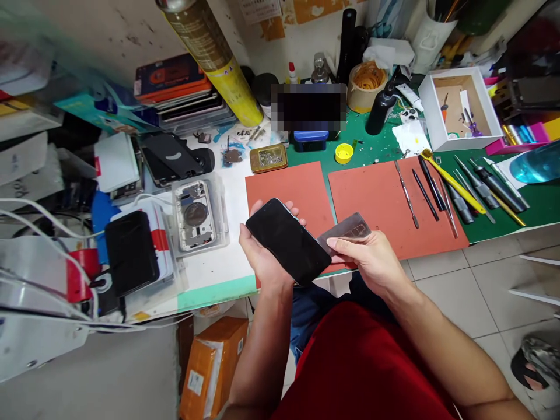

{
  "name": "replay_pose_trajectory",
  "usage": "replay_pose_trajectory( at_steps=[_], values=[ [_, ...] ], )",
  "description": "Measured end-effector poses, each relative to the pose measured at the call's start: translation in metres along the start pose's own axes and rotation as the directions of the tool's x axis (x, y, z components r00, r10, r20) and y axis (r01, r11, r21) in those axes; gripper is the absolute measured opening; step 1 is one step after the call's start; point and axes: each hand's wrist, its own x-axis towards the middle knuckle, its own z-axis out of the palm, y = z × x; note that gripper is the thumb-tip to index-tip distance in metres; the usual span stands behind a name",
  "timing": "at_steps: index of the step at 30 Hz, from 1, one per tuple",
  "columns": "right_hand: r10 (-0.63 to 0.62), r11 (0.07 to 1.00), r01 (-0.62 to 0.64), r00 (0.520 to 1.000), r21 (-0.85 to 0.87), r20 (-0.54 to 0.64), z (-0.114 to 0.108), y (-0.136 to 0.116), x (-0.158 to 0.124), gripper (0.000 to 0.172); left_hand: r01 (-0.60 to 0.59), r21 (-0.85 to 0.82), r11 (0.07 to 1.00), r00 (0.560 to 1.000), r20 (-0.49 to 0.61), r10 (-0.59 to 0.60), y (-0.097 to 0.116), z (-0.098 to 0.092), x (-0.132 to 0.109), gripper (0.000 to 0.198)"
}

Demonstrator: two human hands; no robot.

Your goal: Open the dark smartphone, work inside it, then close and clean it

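A black smartphone, its screen dark and facing up, lies tilted across the palm of my left hand. My fingers curl round its far edge and the thumb rests along the near side. My right hand pinches a thin, greyish see-through plastic card between thumb and fingers. One end of the card reaches the phone's right edge; whether it touches or slips under, I cannot tell. Both hands are above the front edge of two reddish-brown mats.
Tweezers, a yellow brush and several slim tools lie on the right mat and beyond it. An opened phone body sits in a clear case at left, near a cabled phone. Behind stand a yellow spray can and a white box.
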Motion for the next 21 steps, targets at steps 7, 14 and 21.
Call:
replay_pose_trajectory(
  at_steps=[7, 14, 21],
  values=[
    [-0.021, 0.996, 0.012, 0.995, 0.091, 0.101, 0.003, 0.001, -0.009, 0.027, -0.035, 0.038, 0.999, 0.999, 0.018, 0.034, 0.004, 0.001, -0.005, 0.042],
    [-0.13, 0.989, 0.129, 0.991, -0.072, -0.021, 0.014, -0.002, -0.03, 0.019, -0.041, 0.065, 0.997, 0.999, -0.029, 0.043, 0.01, -0.008, -0.006, 0.041],
    [-0.276, 0.937, 0.257, 0.96, -0.235, -0.053, 0.017, 0.0, -0.041, 0.01, -0.023, -0.016, 1.0, 0.998, -0.061, 0.022, 0.014, -0.003, -0.009, 0.032]
  ],
)
